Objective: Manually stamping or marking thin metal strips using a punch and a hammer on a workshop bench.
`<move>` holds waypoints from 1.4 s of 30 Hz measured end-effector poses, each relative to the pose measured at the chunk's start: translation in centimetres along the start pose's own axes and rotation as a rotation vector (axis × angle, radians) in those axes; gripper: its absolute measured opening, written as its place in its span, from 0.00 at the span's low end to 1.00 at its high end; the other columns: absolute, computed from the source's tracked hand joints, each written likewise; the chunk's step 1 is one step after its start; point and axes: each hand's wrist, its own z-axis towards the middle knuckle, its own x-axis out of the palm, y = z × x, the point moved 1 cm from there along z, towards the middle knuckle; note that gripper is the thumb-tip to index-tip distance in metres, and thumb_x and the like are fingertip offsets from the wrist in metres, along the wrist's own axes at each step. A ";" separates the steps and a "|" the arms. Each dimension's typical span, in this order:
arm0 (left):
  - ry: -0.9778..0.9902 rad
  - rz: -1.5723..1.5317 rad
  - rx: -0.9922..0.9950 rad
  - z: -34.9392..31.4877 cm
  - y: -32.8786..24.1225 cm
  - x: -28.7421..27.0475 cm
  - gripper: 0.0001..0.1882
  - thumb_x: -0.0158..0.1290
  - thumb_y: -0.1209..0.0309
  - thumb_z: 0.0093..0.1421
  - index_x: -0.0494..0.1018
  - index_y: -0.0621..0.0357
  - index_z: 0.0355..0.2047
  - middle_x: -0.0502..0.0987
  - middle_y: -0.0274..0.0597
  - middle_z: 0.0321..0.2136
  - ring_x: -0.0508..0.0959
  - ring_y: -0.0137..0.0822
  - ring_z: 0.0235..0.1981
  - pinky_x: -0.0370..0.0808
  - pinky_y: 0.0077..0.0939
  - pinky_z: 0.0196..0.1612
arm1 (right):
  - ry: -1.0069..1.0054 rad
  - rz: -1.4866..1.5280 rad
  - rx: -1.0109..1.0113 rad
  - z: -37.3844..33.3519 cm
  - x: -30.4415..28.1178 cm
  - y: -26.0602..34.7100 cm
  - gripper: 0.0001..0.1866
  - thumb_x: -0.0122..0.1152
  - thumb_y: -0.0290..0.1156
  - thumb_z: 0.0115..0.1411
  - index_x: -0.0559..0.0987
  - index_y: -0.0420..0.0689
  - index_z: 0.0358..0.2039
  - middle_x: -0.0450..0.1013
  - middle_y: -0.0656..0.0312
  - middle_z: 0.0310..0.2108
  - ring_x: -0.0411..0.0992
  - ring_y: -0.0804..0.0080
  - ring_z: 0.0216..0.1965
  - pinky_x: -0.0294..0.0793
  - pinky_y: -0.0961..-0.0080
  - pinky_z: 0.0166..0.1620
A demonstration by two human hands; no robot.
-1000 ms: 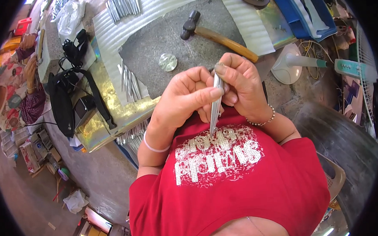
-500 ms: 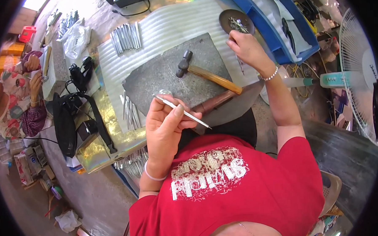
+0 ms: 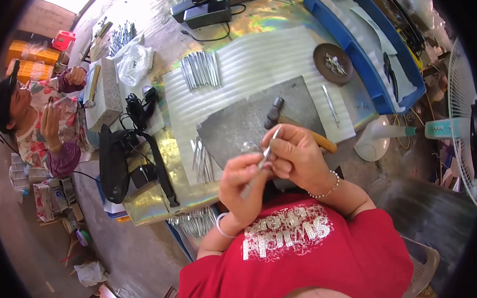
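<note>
Above the near edge of a grey stone slab (image 3: 232, 129), both hands meet on a slim silver metal rod (image 3: 266, 154) with a pointed upper end. My left hand (image 3: 241, 187) is closed around its lower part. My right hand (image 3: 301, 156) pinches it near the tip; whether a small piece is also between those fingertips I cannot tell. Just beyond my right hand a hammer (image 3: 274, 113) lies on the slab, its wooden handle partly hidden. A brown dish (image 3: 321, 65) of small metal pieces sits farther right, with a loose silver rod (image 3: 330, 105) nearer me.
White foam sheet (image 3: 245, 58) lies under the slab. Silver rods (image 3: 200, 71) are bundled behind it, more (image 3: 202, 160) at its left. A blue tray (image 3: 360, 64) and fan (image 3: 463, 118) stand right; a black strap bag (image 3: 119, 165) left. A co-worker (image 3: 45, 120) sits far left.
My right hand has come back from the dish to the rod in my left hand. The rod's pointed end now faces up and away. The view has shifted, showing more of the co-worker.
</note>
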 end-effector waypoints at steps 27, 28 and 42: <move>0.336 -0.690 -1.133 6.9 1.8 -8.0 0.07 0.49 0.74 0.62 0.65 0.64 0.35 0.77 0.43 0.29 0.77 0.25 0.29 0.74 0.18 0.30 | -0.015 -0.463 0.475 9.8 4.1 0.4 0.06 0.52 0.26 0.62 0.73 0.37 0.33 0.69 0.68 0.19 0.62 0.89 0.15 0.58 0.89 0.17; 0.356 -0.679 -1.132 6.9 1.8 -8.0 0.07 0.49 0.73 0.62 0.64 0.64 0.35 0.78 0.44 0.29 0.77 0.25 0.29 0.74 0.18 0.31 | -0.017 -0.462 0.477 9.8 4.0 0.4 0.06 0.52 0.26 0.62 0.73 0.37 0.33 0.69 0.68 0.19 0.62 0.89 0.15 0.58 0.89 0.17; 0.437 -0.792 -1.198 6.3 1.8 -7.2 0.11 0.46 0.71 0.64 0.64 0.66 0.41 0.77 0.45 0.32 0.77 0.26 0.33 0.75 0.19 0.35 | -0.031 -0.509 0.440 8.7 3.5 0.5 0.07 0.55 0.27 0.60 0.71 0.38 0.28 0.71 0.67 0.20 0.67 0.88 0.20 0.65 0.89 0.21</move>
